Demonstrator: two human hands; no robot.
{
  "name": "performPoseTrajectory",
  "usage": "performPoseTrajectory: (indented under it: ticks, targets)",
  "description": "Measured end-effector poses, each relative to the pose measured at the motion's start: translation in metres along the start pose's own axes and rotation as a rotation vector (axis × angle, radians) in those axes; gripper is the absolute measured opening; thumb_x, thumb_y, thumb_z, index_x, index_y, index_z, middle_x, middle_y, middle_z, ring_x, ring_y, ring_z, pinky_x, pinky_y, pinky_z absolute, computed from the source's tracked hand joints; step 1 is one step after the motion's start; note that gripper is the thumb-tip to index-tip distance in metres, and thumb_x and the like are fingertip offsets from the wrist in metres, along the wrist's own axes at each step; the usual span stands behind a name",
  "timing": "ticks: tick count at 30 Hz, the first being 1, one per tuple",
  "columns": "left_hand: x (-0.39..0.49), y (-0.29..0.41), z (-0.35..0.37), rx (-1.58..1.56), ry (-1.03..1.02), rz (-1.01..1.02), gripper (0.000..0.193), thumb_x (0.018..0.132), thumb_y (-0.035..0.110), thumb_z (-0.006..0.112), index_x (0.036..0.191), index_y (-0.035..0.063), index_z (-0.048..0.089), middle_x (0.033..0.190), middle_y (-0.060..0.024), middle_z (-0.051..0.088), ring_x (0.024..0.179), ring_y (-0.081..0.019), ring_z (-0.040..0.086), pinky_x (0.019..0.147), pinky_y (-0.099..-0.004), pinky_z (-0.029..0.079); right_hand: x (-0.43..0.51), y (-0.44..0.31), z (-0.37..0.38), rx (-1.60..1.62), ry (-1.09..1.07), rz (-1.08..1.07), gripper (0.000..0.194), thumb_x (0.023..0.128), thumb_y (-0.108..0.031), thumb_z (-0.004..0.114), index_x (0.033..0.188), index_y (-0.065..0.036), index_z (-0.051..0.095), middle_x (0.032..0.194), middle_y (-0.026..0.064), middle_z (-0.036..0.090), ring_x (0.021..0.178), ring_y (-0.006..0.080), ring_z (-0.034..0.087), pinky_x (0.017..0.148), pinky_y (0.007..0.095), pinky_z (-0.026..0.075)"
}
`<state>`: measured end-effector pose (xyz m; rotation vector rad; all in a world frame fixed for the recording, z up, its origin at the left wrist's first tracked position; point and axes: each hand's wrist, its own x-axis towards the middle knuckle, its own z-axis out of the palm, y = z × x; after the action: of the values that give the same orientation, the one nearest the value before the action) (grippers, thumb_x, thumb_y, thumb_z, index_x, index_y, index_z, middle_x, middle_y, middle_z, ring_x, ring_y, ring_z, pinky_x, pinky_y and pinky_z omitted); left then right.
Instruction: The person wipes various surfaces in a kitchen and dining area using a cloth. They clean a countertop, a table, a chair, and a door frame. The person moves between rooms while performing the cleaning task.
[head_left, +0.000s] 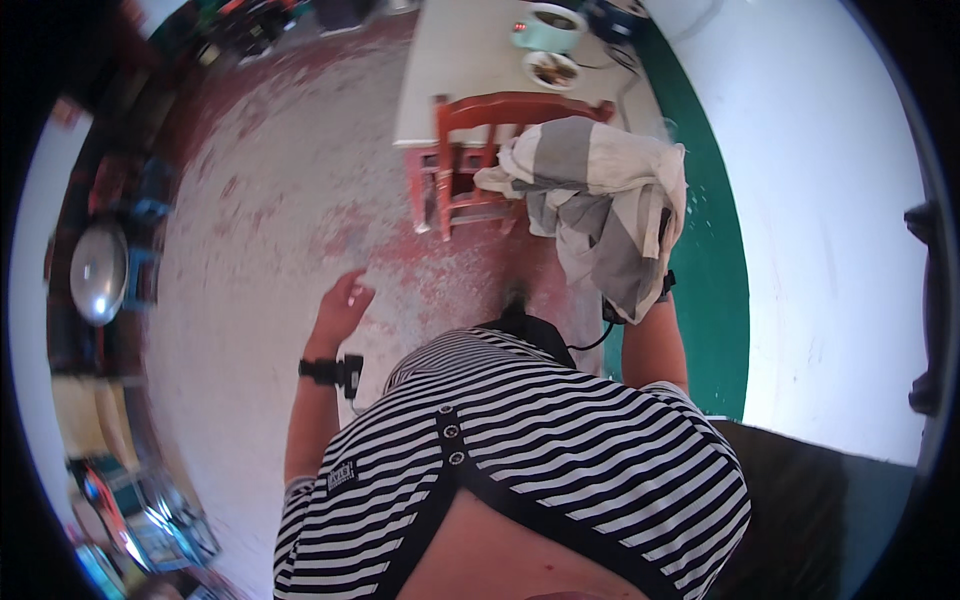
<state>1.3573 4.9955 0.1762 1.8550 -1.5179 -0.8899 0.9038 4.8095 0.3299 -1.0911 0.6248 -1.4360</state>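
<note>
A bundled cloth (600, 180) with white and grey patches hangs over my right forearm or hand, in front of a red wooden chair (499, 109). The cloth hides my right hand, so its fingers do not show; only the forearm with a black wrist strap is visible below. My left hand (347, 304) is held over the worn floor, fingers loosely curled and apart, with nothing in it. A black device is strapped to the left wrist.
Beyond the chair stands a pale-topped table (457, 67) bearing a light green electric pot (551, 37) and a bowl of food (553, 70). A green and white wall (810, 225) runs along the right. Stools and a round metal lid or basin (100, 274) are at the left.
</note>
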Motion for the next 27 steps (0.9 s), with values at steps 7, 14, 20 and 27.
performPoseTrajectory:
  ticks: [7,14,20,27]
  targets:
    - [-0.084,0.032,-0.098,-0.613,0.079,0.104,0.077,0.091,0.034,0.07,0.151,0.0094,0.028,0.133,-0.0151,0.053,0.111,-0.0233,0.057,0.09,-0.0368,0.05,-0.022,0.094,0.217,0.07,-0.48,0.315,0.03,0.088,-0.007,0.062,0.117,0.0,0.063,0.114,0.0087,0.068,0.102,0.0164,0.063,0.091,0.031,0.051]
    - [-0.112,-0.025,-0.143,-1.523,0.182,0.129,0.066,0.097,0.053,0.047,0.149,0.0121,0.036,0.148,-0.0096,0.043,0.131,-0.029,0.046,0.107,-0.0475,0.037,-0.047,0.183,0.371,0.05,-0.873,0.516,0.032,0.088,-0.008,0.064,0.119,0.0,0.062,0.115,0.0087,0.067,0.103,0.0161,0.062,0.092,0.0311,0.051]
    - [-0.11,-0.099,-0.187,-1.703,0.162,0.372,0.063,0.098,0.041,0.04,0.149,0.0048,0.032,0.153,-0.0135,0.036,0.139,-0.0335,0.037,0.115,-0.0491,0.03,-0.044,0.256,0.437,-0.159,-1.037,0.346,0.034,0.088,-0.009,0.065,0.121,0.0,0.062,0.117,0.0087,0.067,0.104,0.0158,0.062,0.093,0.0312,0.05]
    - [-0.083,-0.165,-0.23,-1.447,0.192,0.291,0.049,0.096,0.025,0.055,0.137,-0.0002,0.048,0.133,-0.0122,0.057,0.12,-0.0274,0.056,0.103,-0.0427,0.045,-0.042,0.283,0.497,-0.291,-1.116,0.253,0.036,0.088,-0.011,0.066,0.122,0.0,0.061,0.118,0.0086,0.066,0.105,0.0155,0.061,0.094,0.0312,0.05]
